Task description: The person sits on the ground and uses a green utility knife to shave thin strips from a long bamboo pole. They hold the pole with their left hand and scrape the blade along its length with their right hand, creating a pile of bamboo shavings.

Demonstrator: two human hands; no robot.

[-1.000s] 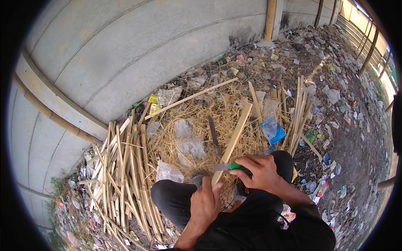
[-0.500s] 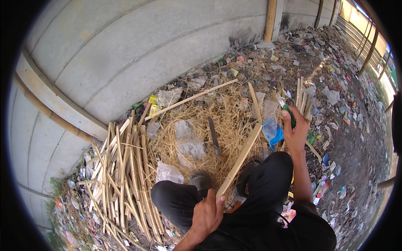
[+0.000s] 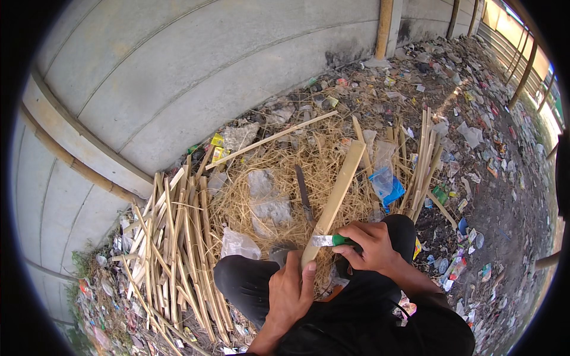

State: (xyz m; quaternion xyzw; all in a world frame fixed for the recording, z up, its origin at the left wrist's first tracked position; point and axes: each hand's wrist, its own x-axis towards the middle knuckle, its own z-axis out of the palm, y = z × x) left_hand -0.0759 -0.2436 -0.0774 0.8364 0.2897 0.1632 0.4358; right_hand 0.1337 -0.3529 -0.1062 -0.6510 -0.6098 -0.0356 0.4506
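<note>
My left hand [image 3: 292,292] grips the near end of a long pale bamboo slat [image 3: 336,196] that slants up and away over a heap of straw-like shavings [image 3: 279,178]. My right hand [image 3: 369,244] is closed on the green handle of a knife [image 3: 328,240], whose blade lies against the slat just above my left hand. Both hands work above my knees, clad in black trousers [image 3: 243,282].
A pile of split bamboo strips [image 3: 172,249] lies at my left, a smaller bundle [image 3: 423,160] at the right. A dark blade-like tool [image 3: 304,193] rests on the shavings. Behind runs a grey concrete wall [image 3: 196,77]. Litter, a blue plastic bag [image 3: 387,185] and dirt surround it.
My right hand, raised far to the right with the knife half a second ago, has come back down and set the blade on the slat. My left hand kept its hold.
</note>
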